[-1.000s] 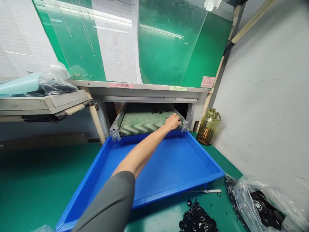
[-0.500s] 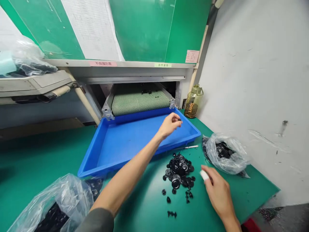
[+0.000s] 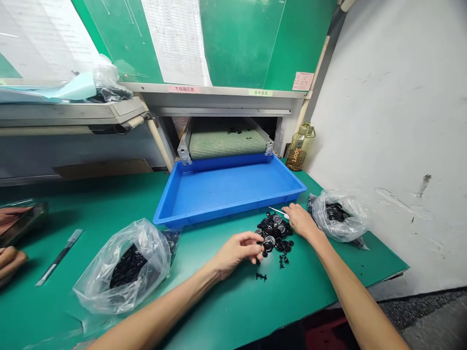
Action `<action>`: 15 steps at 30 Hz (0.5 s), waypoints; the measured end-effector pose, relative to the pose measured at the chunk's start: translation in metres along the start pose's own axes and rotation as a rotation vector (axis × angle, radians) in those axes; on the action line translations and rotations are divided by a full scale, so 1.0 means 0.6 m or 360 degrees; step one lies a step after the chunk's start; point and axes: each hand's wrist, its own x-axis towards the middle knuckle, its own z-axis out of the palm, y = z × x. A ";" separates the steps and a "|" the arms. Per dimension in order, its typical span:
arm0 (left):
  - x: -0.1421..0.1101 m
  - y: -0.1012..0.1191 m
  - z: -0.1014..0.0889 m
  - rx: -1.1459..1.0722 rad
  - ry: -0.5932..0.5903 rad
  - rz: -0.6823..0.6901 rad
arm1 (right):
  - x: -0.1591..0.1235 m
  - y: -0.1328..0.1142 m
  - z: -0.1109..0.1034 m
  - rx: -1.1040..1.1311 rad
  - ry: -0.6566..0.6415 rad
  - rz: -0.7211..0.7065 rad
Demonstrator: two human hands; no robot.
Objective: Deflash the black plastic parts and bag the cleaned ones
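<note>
Through the head camera I saw that both of the person's hands had come down to the pile of black parts (image 3: 277,231) on the green worktop (image 3: 219,311). One second earlier the left hand (image 3: 239,252) had been out at the belt (image 3: 228,147), and half a second earlier it hung over the blue tray (image 3: 226,188) with a small dark piece pinched in its fingers. Now it was at the pile's left edge, fingers curled and thumb near the forefinger; with black parts just behind the fingertips, I could not tell whether that piece was in its grip.

The right hand (image 3: 302,222) had changed place too. It had been beside the pile, to its right; now it was at the pile's far right edge, its fingers over the handle end of the slim tool (image 3: 275,210), whose thin shaft showed beyond them. I could not tell whether the fingers had closed on it.

The tray had stayed under the belt's end, and the few black pieces (image 3: 234,131) on the belt lay much as they did half a second before. Loose toothed pieces (image 3: 261,277) still lay nearer than the pile, between the left bag (image 3: 95,287) and the right bag (image 3: 355,224). At the left edge, another person's hand (image 3: 10,265) had come into view, along with a capped tool (image 3: 59,257) on the worktop.
</note>
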 end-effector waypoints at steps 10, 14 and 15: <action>-0.028 -0.044 -0.027 0.0017 0.0108 0.0137 | -0.095 -0.004 -0.045 0.0164 0.0007 0.0179; -0.020 -0.042 -0.026 -0.0024 0.0048 0.0110 | -0.174 -0.021 -0.060 0.0319 0.0098 0.0314; -0.019 -0.041 -0.024 -0.0027 0.0038 0.0102 | -0.195 -0.034 -0.057 0.0437 0.0090 0.0372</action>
